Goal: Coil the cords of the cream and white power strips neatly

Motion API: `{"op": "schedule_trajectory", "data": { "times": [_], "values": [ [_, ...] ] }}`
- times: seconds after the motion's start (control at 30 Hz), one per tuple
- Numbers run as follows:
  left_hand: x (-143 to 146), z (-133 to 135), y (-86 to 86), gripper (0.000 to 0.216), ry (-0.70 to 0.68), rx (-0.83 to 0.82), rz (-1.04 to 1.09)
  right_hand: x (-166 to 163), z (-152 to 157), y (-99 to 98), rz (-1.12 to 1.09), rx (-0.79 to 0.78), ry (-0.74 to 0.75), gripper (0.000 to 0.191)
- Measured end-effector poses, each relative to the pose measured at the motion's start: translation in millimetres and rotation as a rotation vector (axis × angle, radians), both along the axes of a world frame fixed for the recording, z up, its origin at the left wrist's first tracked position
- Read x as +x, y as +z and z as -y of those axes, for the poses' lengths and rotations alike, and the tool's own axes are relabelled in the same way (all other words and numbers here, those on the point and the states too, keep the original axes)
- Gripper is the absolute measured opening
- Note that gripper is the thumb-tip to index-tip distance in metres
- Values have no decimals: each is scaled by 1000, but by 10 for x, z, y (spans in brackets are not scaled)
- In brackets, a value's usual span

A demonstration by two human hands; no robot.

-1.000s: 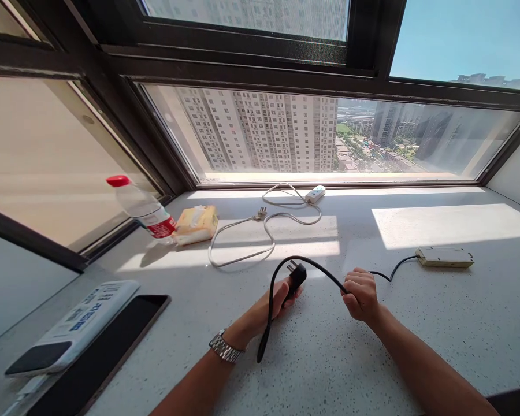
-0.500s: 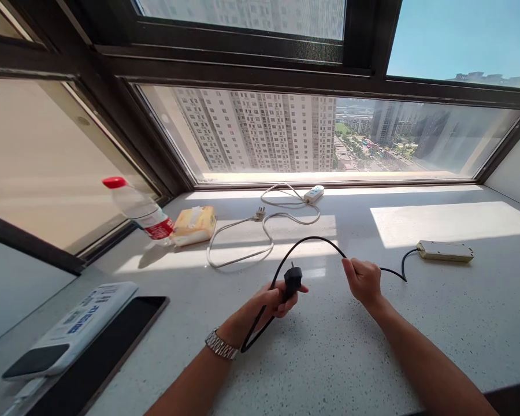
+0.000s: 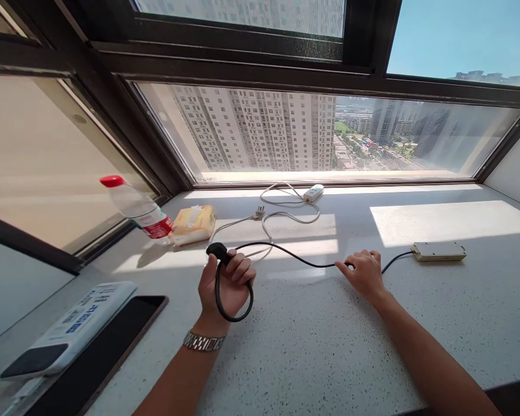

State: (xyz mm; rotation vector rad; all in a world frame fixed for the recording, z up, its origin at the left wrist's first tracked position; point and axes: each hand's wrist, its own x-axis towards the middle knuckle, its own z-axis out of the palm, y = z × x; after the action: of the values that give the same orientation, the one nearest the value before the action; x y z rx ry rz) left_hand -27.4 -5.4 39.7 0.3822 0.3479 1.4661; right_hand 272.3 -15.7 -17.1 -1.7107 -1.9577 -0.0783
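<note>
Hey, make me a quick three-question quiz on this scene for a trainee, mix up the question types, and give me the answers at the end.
1. Multiple choice: What is the left hand holding?
A) a clear plastic bottle with a red cap
B) a black rounded plastic plug
C) a yellow soft tissue pack

2. True or false: A silver metal-link watch is on the left wrist.

3. Short answer: The thin black round cable runs past the right hand to what?

Key:
1. B
2. True
3. A long off-white rectangular block
</note>
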Motion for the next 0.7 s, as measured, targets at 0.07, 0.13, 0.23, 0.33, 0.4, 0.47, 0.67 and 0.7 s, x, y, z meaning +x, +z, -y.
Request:
{"op": "schedule_trajectory", "data": {
  "times": [0.07, 0.13, 0.23, 0.33, 0.4, 0.47, 0.67, 0.7],
  "values": [
    [-10, -47, -10, 22, 111, -35, -36, -30, 13, -8, 9, -81, 144, 62],
    [-9, -89, -41, 23, 211, -98, -118, -113, 58, -13, 51, -142, 315, 63],
    [9, -128, -118, 23, 333, -120, -268, -281, 158, 0, 138, -171, 514, 57],
    [55, -125, -213, 36, 403, 15, -538, -390, 231, 41, 188, -214, 635, 49],
    [101, -99, -275, 58, 392, 121, -818, -398, 250, 73, 190, -248, 690, 48],
    [153, -61, -336, 73, 318, 223, -1077, -372, 260, 98, 183, -268, 720, 50],
    [262, 36, -486, 78, 133, 350, -1528, -346, 348, 72, 119, -249, 821, 49],
    [275, 44, -499, 77, 101, 375, -1589, -357, 363, 55, 91, -227, 832, 50]
  ]
}}
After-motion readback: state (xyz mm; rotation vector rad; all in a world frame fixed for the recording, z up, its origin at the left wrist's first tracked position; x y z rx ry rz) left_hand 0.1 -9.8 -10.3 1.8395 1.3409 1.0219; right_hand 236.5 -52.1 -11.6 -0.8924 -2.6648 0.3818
